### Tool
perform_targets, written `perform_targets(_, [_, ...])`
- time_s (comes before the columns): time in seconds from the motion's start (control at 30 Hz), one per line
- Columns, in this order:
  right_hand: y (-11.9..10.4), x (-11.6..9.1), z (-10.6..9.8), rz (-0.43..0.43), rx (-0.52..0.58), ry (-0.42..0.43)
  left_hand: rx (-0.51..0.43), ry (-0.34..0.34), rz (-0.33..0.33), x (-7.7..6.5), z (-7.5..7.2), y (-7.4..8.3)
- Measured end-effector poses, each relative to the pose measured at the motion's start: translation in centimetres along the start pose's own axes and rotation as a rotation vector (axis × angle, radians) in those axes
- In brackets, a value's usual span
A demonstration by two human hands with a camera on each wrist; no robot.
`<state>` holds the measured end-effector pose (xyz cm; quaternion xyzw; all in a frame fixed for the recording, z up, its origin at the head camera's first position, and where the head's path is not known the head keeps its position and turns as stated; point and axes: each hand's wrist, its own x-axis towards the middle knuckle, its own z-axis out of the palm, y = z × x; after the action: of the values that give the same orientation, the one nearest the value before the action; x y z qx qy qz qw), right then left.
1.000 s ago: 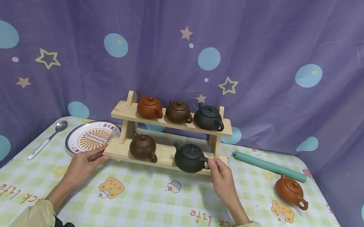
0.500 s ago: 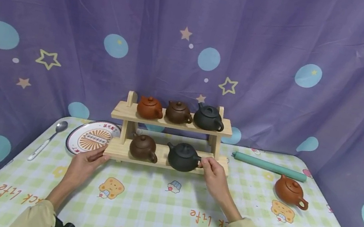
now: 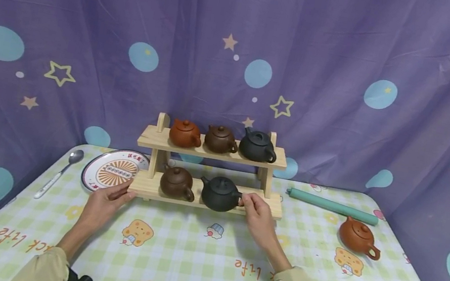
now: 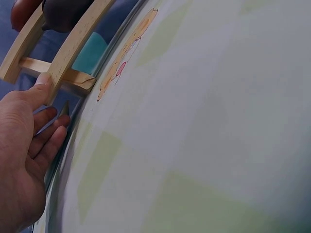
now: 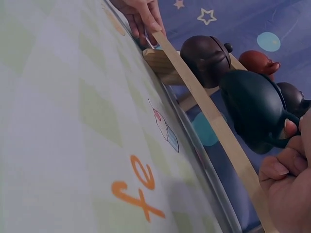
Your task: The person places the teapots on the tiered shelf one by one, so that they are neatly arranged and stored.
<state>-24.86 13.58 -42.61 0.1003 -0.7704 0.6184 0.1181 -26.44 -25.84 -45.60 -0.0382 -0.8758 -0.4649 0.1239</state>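
In the head view, a two-tier wooden display shelf stands at the back of the table. My left hand holds the left end of its lower board, thumb against the wood. With my right hand I pinch the handle of a black teapot at the lower tier. To its left sits a dark brown teapot, a small gap between them. On the upper tier are an orange-brown teapot, a brown teapot and another black teapot.
Left of the shelf lie a patterned plate and a spoon. On the right are a green roll and an orange-brown teapot. A checked cloth covers the table; a purple curtain hangs behind.
My right hand has moved the black teapot leftward along the lower tier, closer to the dark brown one. The left hand has stayed at the shelf's end.
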Motion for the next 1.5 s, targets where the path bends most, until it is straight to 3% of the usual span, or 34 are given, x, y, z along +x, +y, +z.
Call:
perform_targets(0.23, [1.0, 0.4, 0.9, -0.007, -0.014, 0.057, -0.001, -0.002, -0.003, 0.1, 0.1, 0.0])
perform_targets(0.67, [1.1, -0.1, 2.1, -0.007, -0.091, 0.084, 0.004, 0.002, -0.003, 0.2, 0.2, -0.1])
perform_targets(1.5, [1.0, 0.9, 2.3, 0.000, -0.072, 0.048, 0.004, 0.009, -0.007, 0.0, 0.2, -0.2])
